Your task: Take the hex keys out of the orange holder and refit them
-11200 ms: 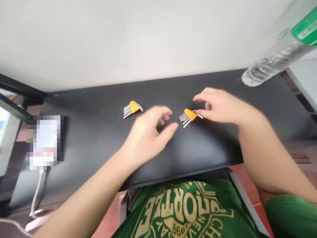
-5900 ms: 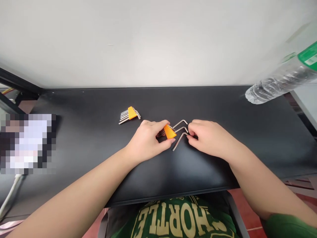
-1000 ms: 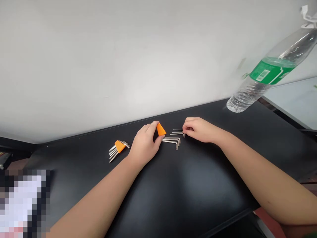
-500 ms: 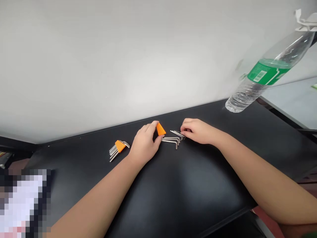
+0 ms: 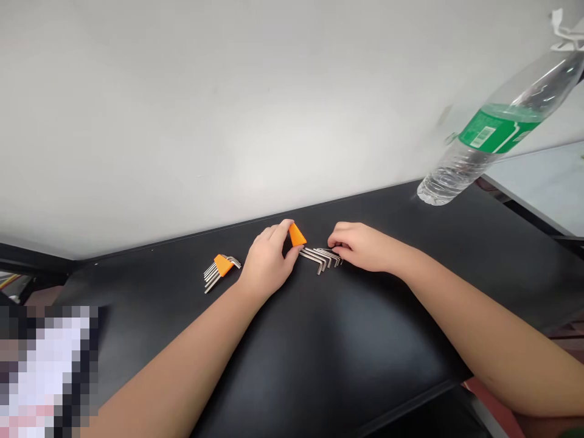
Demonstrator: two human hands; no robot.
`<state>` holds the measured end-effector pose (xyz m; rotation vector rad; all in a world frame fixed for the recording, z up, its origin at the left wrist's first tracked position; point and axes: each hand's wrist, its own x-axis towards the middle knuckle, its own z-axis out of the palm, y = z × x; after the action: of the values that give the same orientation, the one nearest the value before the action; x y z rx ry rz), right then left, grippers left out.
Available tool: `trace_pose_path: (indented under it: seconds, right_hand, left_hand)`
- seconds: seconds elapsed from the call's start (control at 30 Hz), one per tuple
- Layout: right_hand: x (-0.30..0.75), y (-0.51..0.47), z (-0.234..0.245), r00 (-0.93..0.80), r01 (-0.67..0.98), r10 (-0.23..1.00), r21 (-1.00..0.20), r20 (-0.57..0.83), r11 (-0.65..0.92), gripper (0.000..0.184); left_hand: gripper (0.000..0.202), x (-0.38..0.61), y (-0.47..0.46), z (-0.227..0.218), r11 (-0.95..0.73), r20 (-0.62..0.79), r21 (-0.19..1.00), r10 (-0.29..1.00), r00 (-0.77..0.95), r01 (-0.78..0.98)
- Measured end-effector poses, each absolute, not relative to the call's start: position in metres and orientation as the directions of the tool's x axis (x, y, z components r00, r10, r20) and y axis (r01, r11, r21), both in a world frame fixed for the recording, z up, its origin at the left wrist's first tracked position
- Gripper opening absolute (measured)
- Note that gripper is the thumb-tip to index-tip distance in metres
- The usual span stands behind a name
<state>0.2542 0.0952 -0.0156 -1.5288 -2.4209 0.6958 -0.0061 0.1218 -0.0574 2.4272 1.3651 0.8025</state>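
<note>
My left hand is closed on an orange hex key holder, gripped between thumb and fingers just above the black table. Several loose L-shaped hex keys lie side by side to the right of that holder, their bent ends toward the right and front. Over the right end of these keys is my right hand, its fingers curled and thumb drawn in; whether a thin key sits between the fingertips is hidden. Left of my left hand rests a second orange holder, filled with hex keys.
A clear plastic bottle with a green label stands at the back right, near the pale wall. The black table extends to both sides and has a front edge at lower right. A pixelated patch covers the lower left corner.
My right hand has shifted slightly left and down. The loose hex keys have turned and lie closer together, with their bent ends lined up. My left hand keeps its hold on the orange holder.
</note>
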Motion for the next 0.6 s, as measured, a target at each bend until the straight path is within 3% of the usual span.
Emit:
trace_pose_path:
  seconds: [0.23, 0.47, 0.6]
  right_hand:
    - [0.2639, 0.1043, -0.0194, -0.402, 0.796, 0.909, -0.531, -0.108, 0.289, 0.014]
    - [0.2602, 0.101, -0.0177, -0.424, 0.798, 0.899, -0.514, -0.108, 0.314, 0.012]
    - [0.2621, 0.0994, -0.0108, -0.409, 0.841, 0.9, -0.446, -0.153, 0.306, 0.017]
  left_hand:
    - [0.048, -0.0069, 0.1217, -0.0575, -0.542, 0.351, 0.454, 0.838, 0.417, 0.708]
    - [0.048, -0.0064, 0.1213, -0.058, -0.541, 0.345, 0.461, 0.84, 0.419, 0.703]
    - [0.049, -0.0064, 0.1215, -0.058, -0.535, 0.348, 0.459, 0.843, 0.411, 0.709]
